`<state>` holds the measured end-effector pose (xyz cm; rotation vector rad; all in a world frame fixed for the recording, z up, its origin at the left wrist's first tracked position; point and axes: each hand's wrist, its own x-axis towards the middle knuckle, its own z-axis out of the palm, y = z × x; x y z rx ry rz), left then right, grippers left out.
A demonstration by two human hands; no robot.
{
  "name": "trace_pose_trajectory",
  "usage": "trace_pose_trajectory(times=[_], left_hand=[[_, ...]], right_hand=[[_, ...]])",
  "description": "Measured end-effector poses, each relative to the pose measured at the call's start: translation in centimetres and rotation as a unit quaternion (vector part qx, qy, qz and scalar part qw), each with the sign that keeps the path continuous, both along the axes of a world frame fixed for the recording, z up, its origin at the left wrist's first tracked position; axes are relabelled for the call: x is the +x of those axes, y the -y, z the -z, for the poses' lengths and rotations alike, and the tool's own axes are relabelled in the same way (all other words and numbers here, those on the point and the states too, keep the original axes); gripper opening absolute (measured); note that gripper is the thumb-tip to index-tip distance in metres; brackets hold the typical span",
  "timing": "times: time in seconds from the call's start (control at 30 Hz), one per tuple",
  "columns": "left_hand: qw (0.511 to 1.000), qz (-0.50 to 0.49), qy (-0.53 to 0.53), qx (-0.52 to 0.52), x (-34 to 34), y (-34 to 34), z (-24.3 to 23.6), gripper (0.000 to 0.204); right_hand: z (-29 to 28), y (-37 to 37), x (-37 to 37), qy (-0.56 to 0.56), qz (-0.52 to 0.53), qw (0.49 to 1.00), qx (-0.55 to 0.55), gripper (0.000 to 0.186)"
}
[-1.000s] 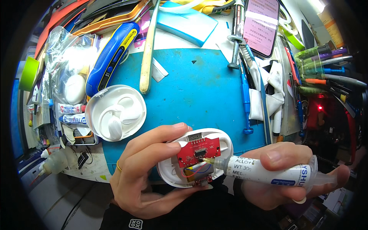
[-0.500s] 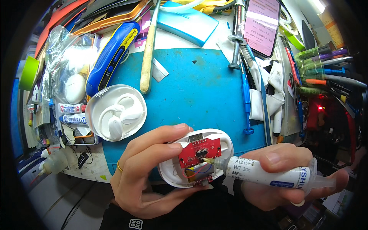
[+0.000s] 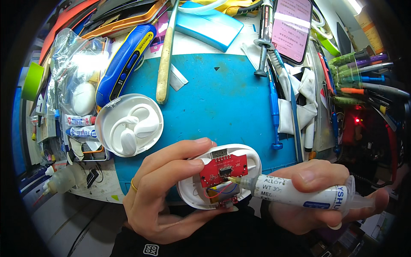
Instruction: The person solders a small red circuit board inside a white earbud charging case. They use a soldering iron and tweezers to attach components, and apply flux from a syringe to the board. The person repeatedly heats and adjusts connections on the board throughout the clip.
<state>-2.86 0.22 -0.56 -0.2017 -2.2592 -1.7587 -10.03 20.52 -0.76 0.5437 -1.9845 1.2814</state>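
My left hand [image 3: 165, 188] grips the left side of a white earbud charging case [image 3: 186, 188], held above the mat's near edge. Inside it a red circuit board [image 3: 214, 169] lies tilted, with a small black chip [image 3: 225, 171] on it. Below the board show thin red and blue wires, a battery [image 3: 220, 192] and a small red connector board. My right hand [image 3: 295, 205] is closed round a white solder paste syringe [image 3: 295, 193], thumb on top. The syringe's narrow tip reaches the board's lower edge just below the chip; whether it touches cannot be told.
On the blue mat [image 3: 201, 103] a white case half [image 3: 156, 128] holds white earbuds [image 3: 136, 128]. A blue cutter-like tool [image 3: 124, 66], a wooden-handled tool [image 3: 165, 68] and a blue screwdriver [image 3: 274, 111] lie beyond. A phone [image 3: 291, 32] lies at back right, pens [image 3: 364, 64] at far right.
Both hands, the case and the syringe hold nearly the same place. The syringe tip has shifted only very slightly at the board.
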Motion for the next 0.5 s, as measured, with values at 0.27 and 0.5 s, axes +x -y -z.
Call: trace_pose_trajectory(times=[0.27, 0.5], left_hand=[[1.0, -0.001, -0.003, 0.004, 0.0, -0.1, 0.0, 0.097], [1.0, 0.002, -0.014, -0.01, -0.1, 0.3, 0.2, 0.094]], right_hand=[[0.0, 0.0, 0.1, 0.002, -0.013, 1.0, -0.007, 0.03], [-1.3, -1.4, -1.2, -0.003, -0.058, 0.991, -0.124, 0.029]])
